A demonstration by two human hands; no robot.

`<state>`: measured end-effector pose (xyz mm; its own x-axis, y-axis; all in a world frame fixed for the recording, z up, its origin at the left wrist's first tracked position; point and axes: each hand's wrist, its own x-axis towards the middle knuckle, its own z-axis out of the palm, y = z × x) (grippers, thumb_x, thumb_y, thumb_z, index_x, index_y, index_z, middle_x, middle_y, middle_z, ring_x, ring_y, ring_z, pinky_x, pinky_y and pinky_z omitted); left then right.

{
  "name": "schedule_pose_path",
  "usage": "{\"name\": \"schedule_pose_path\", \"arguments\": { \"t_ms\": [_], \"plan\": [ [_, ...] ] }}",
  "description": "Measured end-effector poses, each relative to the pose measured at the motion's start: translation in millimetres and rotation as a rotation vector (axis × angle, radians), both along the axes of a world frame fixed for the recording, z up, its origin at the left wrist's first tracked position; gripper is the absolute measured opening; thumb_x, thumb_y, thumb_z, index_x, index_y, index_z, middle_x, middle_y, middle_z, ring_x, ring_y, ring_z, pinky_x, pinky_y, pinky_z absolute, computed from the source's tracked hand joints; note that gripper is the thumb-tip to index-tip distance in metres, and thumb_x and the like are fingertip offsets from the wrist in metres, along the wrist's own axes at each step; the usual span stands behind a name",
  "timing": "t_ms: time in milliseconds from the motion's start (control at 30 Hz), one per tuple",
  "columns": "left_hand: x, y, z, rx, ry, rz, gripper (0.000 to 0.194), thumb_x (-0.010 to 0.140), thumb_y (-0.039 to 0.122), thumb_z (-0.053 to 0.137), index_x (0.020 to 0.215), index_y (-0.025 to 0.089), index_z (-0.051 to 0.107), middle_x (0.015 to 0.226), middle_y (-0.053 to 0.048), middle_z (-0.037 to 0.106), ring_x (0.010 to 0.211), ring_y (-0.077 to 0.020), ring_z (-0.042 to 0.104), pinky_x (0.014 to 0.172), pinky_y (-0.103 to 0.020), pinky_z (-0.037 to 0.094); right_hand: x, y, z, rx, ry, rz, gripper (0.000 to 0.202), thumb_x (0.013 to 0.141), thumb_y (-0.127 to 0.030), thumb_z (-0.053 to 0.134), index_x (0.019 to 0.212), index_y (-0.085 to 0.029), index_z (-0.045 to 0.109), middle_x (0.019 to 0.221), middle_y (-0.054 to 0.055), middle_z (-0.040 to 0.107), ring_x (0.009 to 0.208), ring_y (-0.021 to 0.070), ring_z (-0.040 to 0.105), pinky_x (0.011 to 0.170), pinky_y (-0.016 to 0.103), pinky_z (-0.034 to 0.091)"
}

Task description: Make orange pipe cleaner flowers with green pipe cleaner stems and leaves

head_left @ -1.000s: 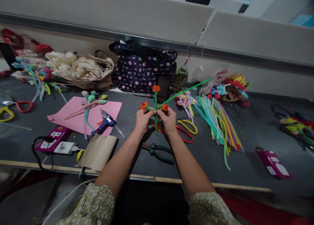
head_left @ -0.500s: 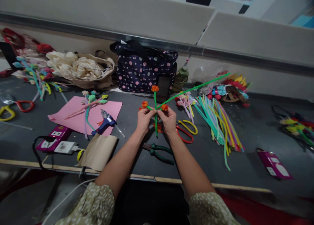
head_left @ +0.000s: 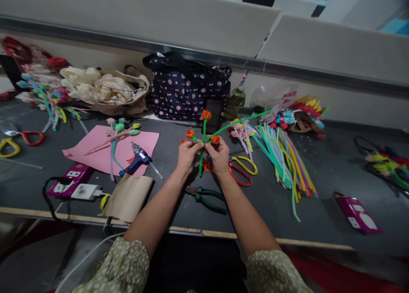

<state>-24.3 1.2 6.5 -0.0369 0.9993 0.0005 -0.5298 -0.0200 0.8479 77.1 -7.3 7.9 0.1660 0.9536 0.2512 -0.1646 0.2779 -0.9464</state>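
Observation:
Both hands pinch a green pipe-cleaner stem (head_left: 201, 164) where its branches meet, over the middle of the dark table. My left hand (head_left: 188, 155) grips the joint from the left, and my right hand (head_left: 218, 155) closes on it from the right, thumbs almost touching. Orange flowers top the stem, one upright (head_left: 206, 114), others beside the fingers. A loose green strand (head_left: 243, 120) runs up to the right from the joint. Another orange piece (head_left: 207, 166) shows below my hands. Green-handled pliers (head_left: 209, 198) lie just beneath, with red and yellow scissors (head_left: 244, 170) to the right.
Left of my arms are a pink sheet (head_left: 96, 146), a blue glue gun (head_left: 139, 160), brown paper (head_left: 128, 198) and a purple power strip (head_left: 72, 180). Pipe cleaners (head_left: 287, 161) lie right. A dotted bag (head_left: 188, 90) and green bottle (head_left: 236, 101) stand behind.
The loose green strand's far end has come lower and closer, now curved. The upright flower has shifted slightly right, and the stem's lower end has swung slightly left. Both hands keep their grip.

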Motion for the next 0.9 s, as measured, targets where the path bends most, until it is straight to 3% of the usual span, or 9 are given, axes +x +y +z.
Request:
{"name": "schedule_pose_path", "arguments": {
  "t_ms": [233, 400, 533, 667, 900],
  "plan": [
    [-1, 0, -0.9, -0.010, 0.062, -0.003, 0.018, 0.057, 0.027, 0.075, 0.067, 0.014, 0.067, 0.058, 0.002, 0.059, 0.047, -0.0052, 0.044, 0.049, -0.019, 0.036, 1, 0, -1.5, -0.012, 0.012, 0.030, 0.034, 0.070, -0.036, 0.067, 0.099, -0.021, 0.056, 0.078, -0.003, 0.057, 0.059, 0.0081, 0.048, 0.049, 0.019, 0.041],
    [-2, 0, -3.0, 0.000, 0.104, -0.027, 0.016, 0.059, 0.026, 0.074, 0.066, 0.014, 0.067, 0.061, 0.001, 0.061, 0.051, -0.0059, 0.049, 0.053, -0.019, 0.037, 7, 2, 2.2, 0.001, 0.058, -0.022, 0.038, 0.075, -0.040, 0.063, 0.106, -0.021, 0.056, 0.076, -0.003, 0.052, 0.060, 0.0085, 0.049, 0.054, 0.020, 0.042],
    [-2, 0, -2.9, -0.010, 0.160, -0.038, 0.017, 0.061, 0.028, 0.073, 0.070, 0.014, 0.068, 0.059, 0.001, 0.060, 0.053, -0.0090, 0.054, 0.053, -0.020, 0.038, 14, 3, 6.6, 0.027, 0.034, -0.119, 0.029, 0.080, -0.044, 0.054, 0.092, -0.018, 0.061, 0.070, -0.003, 0.052, 0.061, 0.0089, 0.047, 0.060, 0.022, 0.041],
    [-2, -1, -2.7, -0.003, 0.202, -0.014, 0.017, 0.061, 0.028, 0.073, 0.069, 0.014, 0.067, 0.058, 0.001, 0.060, 0.053, -0.0092, 0.053, 0.054, -0.021, 0.039, 18, 4, 8.6, 0.097, -0.055, -0.236, 0.025, 0.077, -0.041, 0.060, 0.080, -0.017, 0.066, 0.074, -0.001, 0.055, 0.068, 0.0110, 0.050, 0.064, 0.024, 0.041],
    [-1, 2, -9.5, 0.047, 0.240, 0.073, 0.017, 0.060, 0.029, 0.073, 0.067, 0.014, 0.067, 0.067, -0.001, 0.063, 0.059, -0.0099, 0.053, 0.062, -0.023, 0.043, 21, 0, 9.5, 0.160, -0.273, -0.384, 0.026, 0.081, -0.040, 0.057, 0.082, -0.019, 0.071, 0.079, 0.003, 0.056, 0.081, 0.0159, 0.052, 0.075, 0.030, 0.045]
  ]
}}
